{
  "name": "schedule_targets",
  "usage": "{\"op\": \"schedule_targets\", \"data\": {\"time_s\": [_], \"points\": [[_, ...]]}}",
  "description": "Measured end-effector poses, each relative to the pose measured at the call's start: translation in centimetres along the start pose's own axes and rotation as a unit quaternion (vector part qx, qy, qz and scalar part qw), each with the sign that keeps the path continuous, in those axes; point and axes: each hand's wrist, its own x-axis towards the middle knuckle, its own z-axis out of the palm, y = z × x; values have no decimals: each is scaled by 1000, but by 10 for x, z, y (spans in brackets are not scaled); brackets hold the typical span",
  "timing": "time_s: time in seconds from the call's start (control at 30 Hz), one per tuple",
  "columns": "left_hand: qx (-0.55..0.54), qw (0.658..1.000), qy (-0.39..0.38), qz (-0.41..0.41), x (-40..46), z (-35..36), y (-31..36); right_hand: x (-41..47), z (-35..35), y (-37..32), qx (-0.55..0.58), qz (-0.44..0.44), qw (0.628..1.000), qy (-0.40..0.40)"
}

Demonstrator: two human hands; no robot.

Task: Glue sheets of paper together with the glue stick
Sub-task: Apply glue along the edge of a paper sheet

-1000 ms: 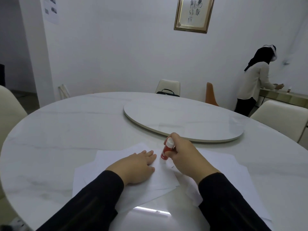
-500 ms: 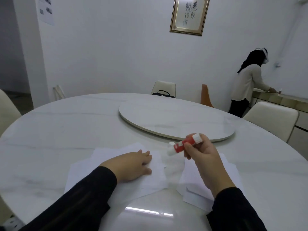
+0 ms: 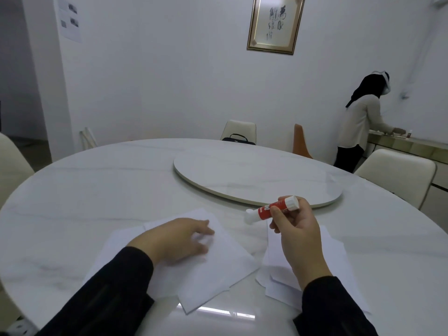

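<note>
Right-hand grip (image 3: 294,229) pinches the glue stick (image 3: 271,209) by its red barrel, raised clear of the bench (image 3: 121,180) and lying nearly level, exposed white end pointing left, probably between strokes. Left-hand grip (image 3: 177,238) rests on the left stack of paper sheets (image 3: 218,263), fingers loosely bent, holding it steady. A second stack (image 3: 339,258) lies under the right wrist. White barrel lettering is unreadable; the framed calligraphy (image 3: 275,23) cannot be deciphered.

Dining room, round marble table (image 3: 97,190), lazy Susan (image 3: 242,180)
</note>
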Motion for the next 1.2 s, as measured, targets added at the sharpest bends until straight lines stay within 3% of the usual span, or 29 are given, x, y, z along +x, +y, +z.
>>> {"op": "schedule_targets", "data": {"time_s": [0.07, 0.13, 0.3, 0.47, 0.67, 0.97, 1.2], "points": [[41, 998, 40, -28, 3, 7, 3, -2, 1, -1, 1, -13, 1000, 4], [76, 997, 6, -27, 6, 12, 2, -4, 6, -2, 1, -18, 1000, -1], [32, 998, -53, 2, 3, 6, -5, -1, 33, -4, -27, -29, 996, -75], [44, 997, -65, -15, 1, 10, -5, 15, 57, -3, -173, -60, 975, -124], [58, 995, -85, -8, 2, 9, -2, 22, 73, 17, -252, -45, 949, -183], [66, 994, -90, -16, 1, 5, 2, 13, 45, 0, -346, -55, 892, -287], [64, 994, -87, -15, 2, 6, 0, -27, 5, -35, -345, -22, 869, -355]]}}
